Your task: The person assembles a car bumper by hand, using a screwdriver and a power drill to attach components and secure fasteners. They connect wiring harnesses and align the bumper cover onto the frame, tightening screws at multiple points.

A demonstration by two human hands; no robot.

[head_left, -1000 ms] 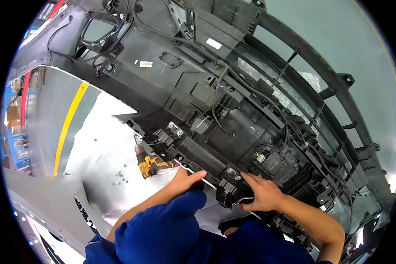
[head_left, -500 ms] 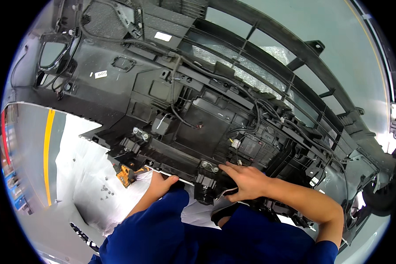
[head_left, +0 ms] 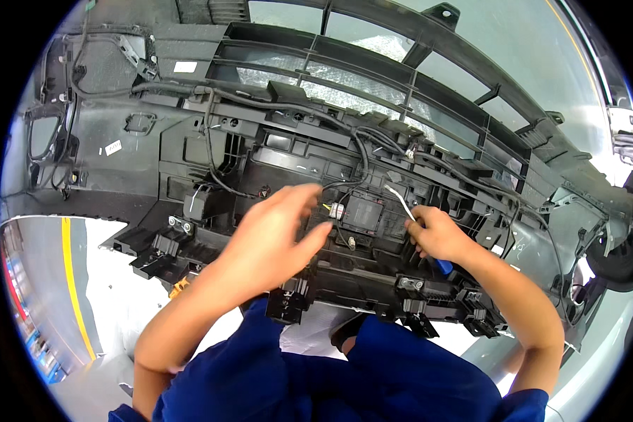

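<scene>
My left hand reaches over the inner side of a black bumper, thumb and fingers apart, holding nothing. Its thumb comes near a white connector with a yellow wire, beside a black rectangular module. To the right, my right hand is closed round a blue-handled tool with a thin, pale shaft bent at its tip. That shaft points up and left, toward the ribbed panel around the module. Whether the tip touches the panel I cannot tell.
A dark wiring harness runs along the bumper above both hands. Black brackets stick out at the near edge. An orange part lies by white sheeting at the left. A grille frame spans the far side.
My left hand has risen from the near edge to above the connector. My right hand has moved right and inward with the tool. The whole view has shifted over the bumper.
</scene>
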